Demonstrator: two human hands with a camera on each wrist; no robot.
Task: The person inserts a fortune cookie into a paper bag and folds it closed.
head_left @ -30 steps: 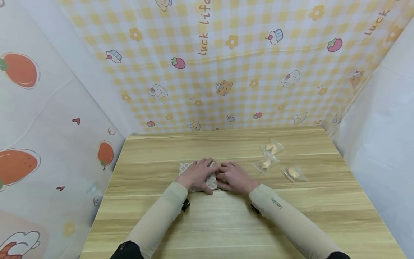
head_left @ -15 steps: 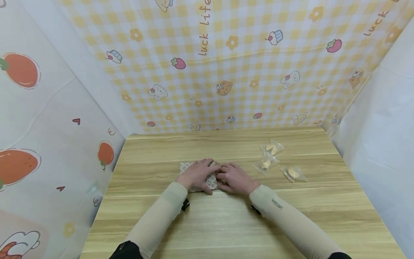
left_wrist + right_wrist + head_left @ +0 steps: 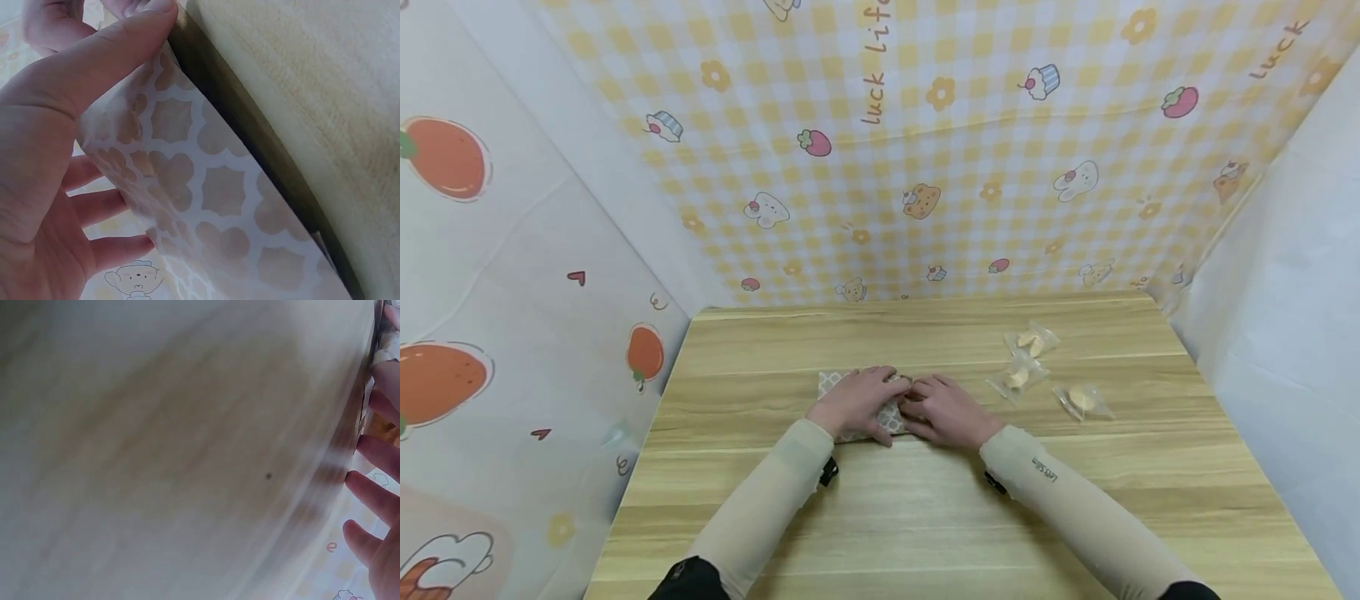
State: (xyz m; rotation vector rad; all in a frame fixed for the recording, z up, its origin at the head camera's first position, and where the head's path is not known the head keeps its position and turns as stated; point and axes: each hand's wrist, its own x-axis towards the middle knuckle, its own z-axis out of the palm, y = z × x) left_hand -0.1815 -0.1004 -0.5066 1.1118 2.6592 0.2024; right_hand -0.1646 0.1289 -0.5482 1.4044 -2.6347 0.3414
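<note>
A flat, paper-like packet (image 3: 831,382) with a beige-and-white lattice pattern lies on the wooden table, partly covered by my hands. Across it spans my left hand (image 3: 856,402), holding it down. The left wrist view shows my thumb (image 3: 103,65) along the near side of the packet (image 3: 224,190) and other fingers at its far side. At the packet's right end my right hand (image 3: 947,412) grips the edge with bent fingers. Only fingers of that hand (image 3: 378,497) show at the border of the right wrist view. What they hold there is largely hidden.
To the right lie small clear sachets with pale, biscuit-like pieces: a back one (image 3: 1032,340), a middle one (image 3: 1018,377) and a right one (image 3: 1082,400). A yellow checked cloth (image 3: 970,167) hangs behind the table (image 3: 880,533). White sheets hang at both sides.
The packet's right end has shifted slightly to the right under my hands. Both hands stay almost in place, and the head view has tilted a little.
</note>
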